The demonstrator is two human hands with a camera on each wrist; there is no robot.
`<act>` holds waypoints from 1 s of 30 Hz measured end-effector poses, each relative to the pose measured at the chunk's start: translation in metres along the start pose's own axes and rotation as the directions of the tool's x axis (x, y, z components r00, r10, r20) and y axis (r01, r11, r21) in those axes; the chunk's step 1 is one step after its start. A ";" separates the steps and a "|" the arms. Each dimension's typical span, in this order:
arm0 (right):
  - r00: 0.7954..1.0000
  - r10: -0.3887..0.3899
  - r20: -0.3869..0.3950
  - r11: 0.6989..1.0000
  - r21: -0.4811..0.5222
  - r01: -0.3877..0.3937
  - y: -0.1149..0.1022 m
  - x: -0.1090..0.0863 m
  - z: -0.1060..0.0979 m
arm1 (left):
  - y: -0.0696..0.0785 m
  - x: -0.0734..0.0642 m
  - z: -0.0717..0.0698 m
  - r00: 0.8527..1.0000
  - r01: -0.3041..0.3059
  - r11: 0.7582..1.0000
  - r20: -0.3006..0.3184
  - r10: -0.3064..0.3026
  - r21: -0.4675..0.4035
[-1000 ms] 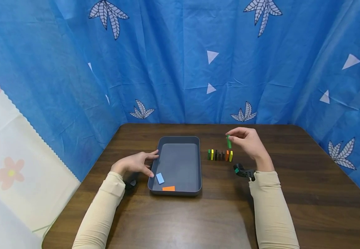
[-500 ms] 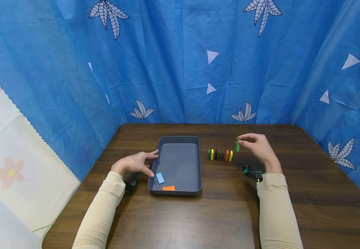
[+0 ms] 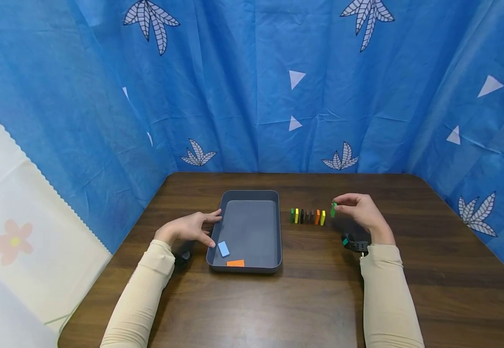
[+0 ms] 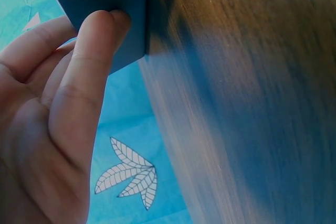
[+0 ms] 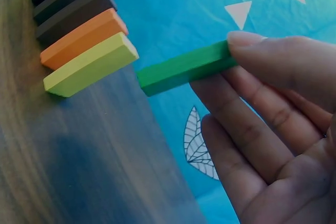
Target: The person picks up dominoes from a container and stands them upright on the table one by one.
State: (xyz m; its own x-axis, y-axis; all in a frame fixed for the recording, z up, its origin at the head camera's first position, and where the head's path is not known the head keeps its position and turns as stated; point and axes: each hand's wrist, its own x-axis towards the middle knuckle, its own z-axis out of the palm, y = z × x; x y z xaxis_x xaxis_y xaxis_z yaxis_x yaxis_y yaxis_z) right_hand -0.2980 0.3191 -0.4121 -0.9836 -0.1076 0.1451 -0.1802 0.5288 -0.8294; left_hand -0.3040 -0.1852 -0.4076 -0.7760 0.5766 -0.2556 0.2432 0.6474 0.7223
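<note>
A green block was pinched by the right hand just right of the block row, above bare counter. The tray rim was touched by the left hand, fingers relaxed.

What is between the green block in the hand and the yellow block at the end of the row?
Nothing: only bare brown wooden table lies between the green block pinched by the right hand and the yellow block, shown in head and right wrist views.
</note>
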 end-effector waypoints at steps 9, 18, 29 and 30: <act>0.997 0.050 0.051 0.998 0.024 -0.051 0.010 0.000 0.008 | 0.001 -0.001 0.000 1.000 -0.002 1.000 -0.003 0.002 0.005; 0.998 0.039 0.056 0.999 0.024 -0.040 0.020 0.002 0.015 | 0.000 0.000 0.000 1.000 0.000 1.000 -0.004 0.000 0.009; 0.998 0.036 0.054 0.999 0.027 -0.037 0.026 0.006 0.021 | -0.001 0.001 0.000 1.000 0.006 1.000 0.002 -0.006 -0.001; 0.998 0.036 0.053 0.999 0.028 -0.037 0.026 0.006 0.021 | -0.001 0.001 0.000 1.000 0.006 1.000 0.002 -0.006 -0.001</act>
State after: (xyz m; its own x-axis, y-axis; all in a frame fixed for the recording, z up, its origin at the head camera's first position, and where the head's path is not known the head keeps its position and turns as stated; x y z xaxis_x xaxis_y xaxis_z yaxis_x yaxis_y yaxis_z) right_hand -0.3081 0.3145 -0.4441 -0.9873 -0.1334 0.0864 -0.1430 0.5089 -0.8488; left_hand -0.3049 -0.1856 -0.4086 -0.7762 0.5739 -0.2610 0.2384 0.6504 0.7212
